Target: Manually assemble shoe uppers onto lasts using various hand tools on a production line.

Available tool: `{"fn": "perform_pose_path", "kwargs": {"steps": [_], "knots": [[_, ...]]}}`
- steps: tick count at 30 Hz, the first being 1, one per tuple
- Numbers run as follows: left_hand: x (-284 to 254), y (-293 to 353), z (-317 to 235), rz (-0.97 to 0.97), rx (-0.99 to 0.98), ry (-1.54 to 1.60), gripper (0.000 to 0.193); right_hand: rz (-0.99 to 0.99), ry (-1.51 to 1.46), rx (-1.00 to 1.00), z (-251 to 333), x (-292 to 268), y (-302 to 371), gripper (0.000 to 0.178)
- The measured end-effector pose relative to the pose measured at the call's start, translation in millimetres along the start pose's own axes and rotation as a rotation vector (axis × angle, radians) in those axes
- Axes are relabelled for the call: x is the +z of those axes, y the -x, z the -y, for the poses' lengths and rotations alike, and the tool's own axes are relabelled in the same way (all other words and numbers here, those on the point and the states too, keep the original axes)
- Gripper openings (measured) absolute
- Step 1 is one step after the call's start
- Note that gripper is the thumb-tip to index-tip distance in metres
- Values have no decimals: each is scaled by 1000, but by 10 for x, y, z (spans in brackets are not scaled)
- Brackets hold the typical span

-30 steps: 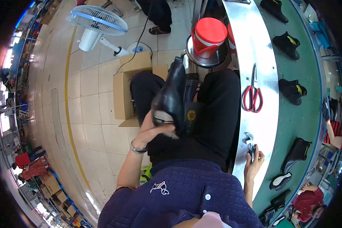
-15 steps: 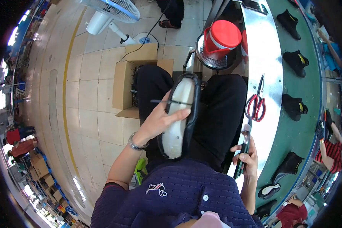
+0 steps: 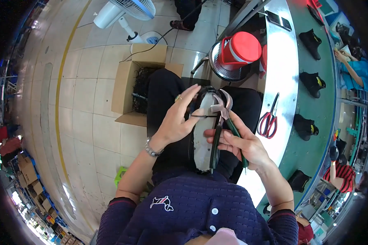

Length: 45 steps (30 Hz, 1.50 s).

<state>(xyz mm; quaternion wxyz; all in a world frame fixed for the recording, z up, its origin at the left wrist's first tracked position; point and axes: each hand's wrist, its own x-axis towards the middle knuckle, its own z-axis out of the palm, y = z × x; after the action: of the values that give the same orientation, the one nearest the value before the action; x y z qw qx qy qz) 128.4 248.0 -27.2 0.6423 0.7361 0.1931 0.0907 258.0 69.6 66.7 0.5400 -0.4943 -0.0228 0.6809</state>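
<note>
A black shoe upper on a last lies in my lap, its pale underside facing up and a thin dark strip across it. My left hand holds it along its left edge, fingers extended toward the far end and thumb beside the strip. In my right hand are lasting pincers with dark green handles, the handles spread apart. Their metal head lies over the far right part of the shoe; whether the jaws bite anything, I cannot tell.
Red-handled scissors lie on the metal ledge at right. Beyond it, several black shoes stand on a green conveyor. A cardboard box of dark scraps sits left of my knee. Ahead are a stool with a red-lidded jug and a fan.
My right hand has brought the pincers from beside the ledge to over the shoe. The shoe has shifted slightly right, and my left fingers have moved toward its far end.
</note>
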Motion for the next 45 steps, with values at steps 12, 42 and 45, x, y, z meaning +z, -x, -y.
{"fn": "perform_pose_path", "kwargs": {"steps": [12, 42, 45], "knots": [[38, -191, -43, -185, 160, -153, 31, -172, 478, -131, -52, -70, -114, 62], [-38, -194, 4, -83, 482, -557, 54, -645, 1230, -873, 243, 105, -239, 68], [-18, -217, 49, -49, 483, -526, 51, -540, 1637, -461, 109, -23, -321, 69]]}}
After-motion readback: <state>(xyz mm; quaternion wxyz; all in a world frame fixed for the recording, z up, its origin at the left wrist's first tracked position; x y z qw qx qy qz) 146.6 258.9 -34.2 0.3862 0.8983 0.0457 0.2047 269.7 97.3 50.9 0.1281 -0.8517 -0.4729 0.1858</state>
